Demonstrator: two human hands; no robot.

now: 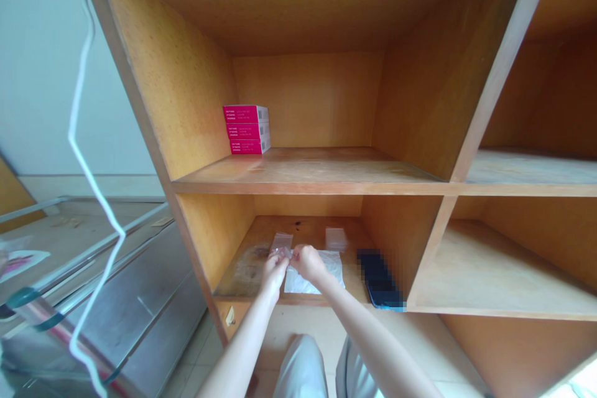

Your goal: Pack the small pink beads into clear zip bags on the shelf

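My left hand (275, 270) is closed on a small clear plastic bag (282, 241), which catches the light over the lower shelf. Close beside it, fingertips nearly meeting, my right hand (308, 261) is closed in a pinch at the bag's edge; whether anything else is between its fingers is too small to make out. Under both hands lies a white plastic sheet or bag (301, 283). Behind the right hand, flat on the wood, is another small clear packet (336, 239).
A dark, pixelated flat object (380, 280) lies at the lower shelf's right. Three stacked pink boxes (245, 130) stand on the shelf board (317, 188) above my hands. A white cable (84, 161) hangs at left, beside a metal-framed trolley or table (153, 298).
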